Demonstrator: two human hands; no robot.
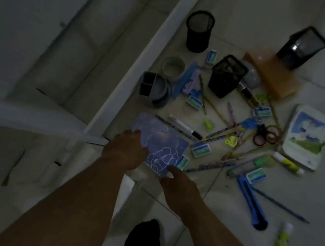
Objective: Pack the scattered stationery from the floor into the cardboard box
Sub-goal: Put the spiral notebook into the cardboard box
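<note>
Dim head view down onto a tiled floor (214,236). Printing on the small green-and-white boxes (201,148), the glue sticks (287,162) and the white picture pack (307,138) too blurred to read. Blue notebook (163,142) with pale line drawing on the floor, just beside the near corner of the cardboard box (154,47). Left hand (126,149) curled over the notebook's left edge, gripping it; right hand (178,180) pinching the near corner, thumb on the cover, other fingers hidden. Box open at left, its long pale wall running diagonally along the scatter; interior dark, contents not discernible. Round mesh cup (199,31) upright beside that wall, nothing visible inside. Square mesh holder (227,75) upright amid the pencils, contents unclear. Second mesh holder (302,47) tilted against a brown block (270,73). Grey divided organiser (154,89) close to the box wall, compartments dark. Marker (184,126) touching the notebook's far edge; scissors (265,134) among crossed pencils; blue utility knife (251,201) and pen (280,205) well to the right. Bare tile between right forearm and knife. Dark sock (143,242) at bottom centre.
</note>
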